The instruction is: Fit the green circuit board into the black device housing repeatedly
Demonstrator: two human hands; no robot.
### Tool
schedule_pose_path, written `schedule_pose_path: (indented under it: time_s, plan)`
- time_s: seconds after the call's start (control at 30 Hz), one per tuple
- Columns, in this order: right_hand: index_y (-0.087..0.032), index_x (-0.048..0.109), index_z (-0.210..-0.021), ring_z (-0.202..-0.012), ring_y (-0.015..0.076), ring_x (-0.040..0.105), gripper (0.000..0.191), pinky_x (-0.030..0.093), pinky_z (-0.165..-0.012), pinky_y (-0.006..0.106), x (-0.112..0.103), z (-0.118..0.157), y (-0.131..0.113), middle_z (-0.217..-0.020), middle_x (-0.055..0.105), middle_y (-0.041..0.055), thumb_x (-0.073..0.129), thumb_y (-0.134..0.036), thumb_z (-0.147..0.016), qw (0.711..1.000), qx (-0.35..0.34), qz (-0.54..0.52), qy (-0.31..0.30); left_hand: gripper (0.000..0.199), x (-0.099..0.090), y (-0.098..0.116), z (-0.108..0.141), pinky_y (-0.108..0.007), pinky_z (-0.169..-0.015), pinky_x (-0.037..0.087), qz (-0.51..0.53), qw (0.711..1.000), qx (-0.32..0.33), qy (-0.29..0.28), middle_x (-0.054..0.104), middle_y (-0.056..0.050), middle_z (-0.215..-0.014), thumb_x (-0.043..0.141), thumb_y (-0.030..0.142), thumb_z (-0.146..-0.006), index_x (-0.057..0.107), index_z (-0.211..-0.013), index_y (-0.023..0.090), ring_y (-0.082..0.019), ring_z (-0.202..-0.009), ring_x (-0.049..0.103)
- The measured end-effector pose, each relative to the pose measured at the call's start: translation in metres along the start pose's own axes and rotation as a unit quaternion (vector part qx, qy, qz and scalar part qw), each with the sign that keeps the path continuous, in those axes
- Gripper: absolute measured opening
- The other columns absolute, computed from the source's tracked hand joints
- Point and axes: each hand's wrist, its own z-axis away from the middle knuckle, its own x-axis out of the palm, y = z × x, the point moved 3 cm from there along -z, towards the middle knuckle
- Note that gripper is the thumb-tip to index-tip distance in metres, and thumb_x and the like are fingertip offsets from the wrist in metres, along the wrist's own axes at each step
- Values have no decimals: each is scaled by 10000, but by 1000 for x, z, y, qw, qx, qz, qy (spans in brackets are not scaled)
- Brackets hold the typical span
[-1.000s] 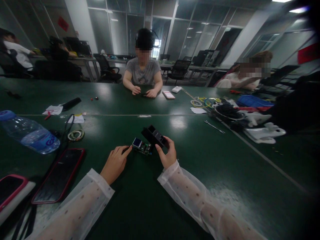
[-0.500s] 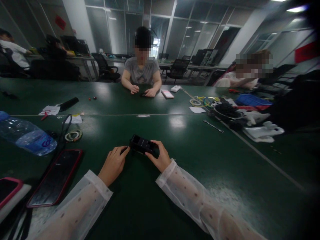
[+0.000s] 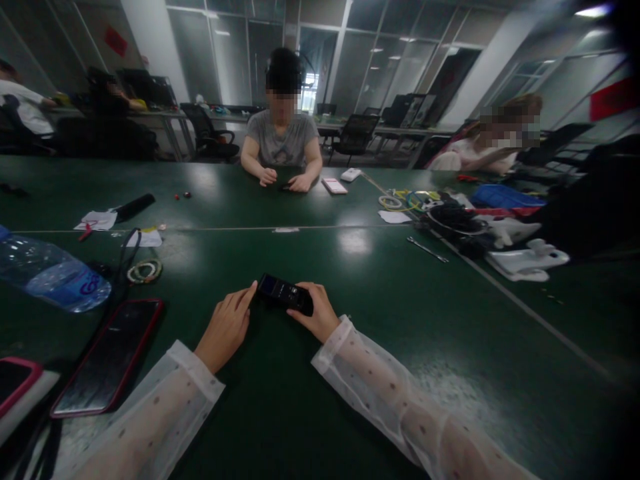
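Note:
A small black handheld device, with a dark screen at its left end and buttons on its face, is gripped at its right end by my right hand, thumb on the near side and fingers on the far side. My left hand is beside its left end, index finger stretched out to that end and the other fingers loosely bent. Whether the fingertip touches the device I cannot tell. Nothing shows in my left hand. Both wrists are in sheer white dotted sleeves.
A red-edged phone, a water bottle and bracelets lie to the left. On the right are a wrench, cables and a white plastic part. Opposite sits a person with hands on the green table.
The device has tilted in my right hand, so its screen and buttons show more plainly. My left index finger has straightened and moved slightly up at the device's left end.

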Motion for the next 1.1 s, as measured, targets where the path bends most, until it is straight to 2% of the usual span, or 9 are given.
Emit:
schedule_pose_path:
  time_s: [0.27, 0.6, 0.87, 1.1]
  plan:
    - [-290, 490, -1133, -1068, 256, 506, 502, 443, -937, 467, 0, -2, 1, -1126, 567, 37, 742, -189, -711, 1000, -8, -20, -12, 582, 2, 0, -1, -391, -911, 424, -6, 1000, 1, -12, 520, -109, -1286, 359, 141, -953, 160, -1495, 218, -231, -1121, 503]
    - [-327, 510, -1129, -1093, 245, 501, 506, 423, -952, 463, -1, -2, 5, -1157, 558, 17, 749, -194, -703, 998, 28, -48, -16, 591, 4, -3, 0, -395, -894, 429, -1, 1000, 5, -15, 524, -104, -1283, 376, 159, -954, 157, -1497, 235, -236, -1116, 507]
    - [-299, 531, -1128, -1045, 227, 546, 504, 431, -951, 452, -5, -2, 1, -1110, 554, 23, 752, -170, -694, 995, 65, -80, -8, 589, 4, -4, 0, -399, -900, 427, -1, 1000, 2, -22, 526, -101, -1278, 374, 148, -951, 166, -1495, 241, -237, -1117, 503]
    - [-269, 533, -1125, -1016, 233, 570, 485, 449, -927, 451, -2, -3, 10, -1064, 580, 31, 753, -208, -697, 991, 70, -110, -12, 585, 3, -2, -1, -389, -898, 422, -6, 1000, 7, -30, 534, -92, -1267, 369, 136, -950, 176, -1491, 244, -231, -1113, 502]
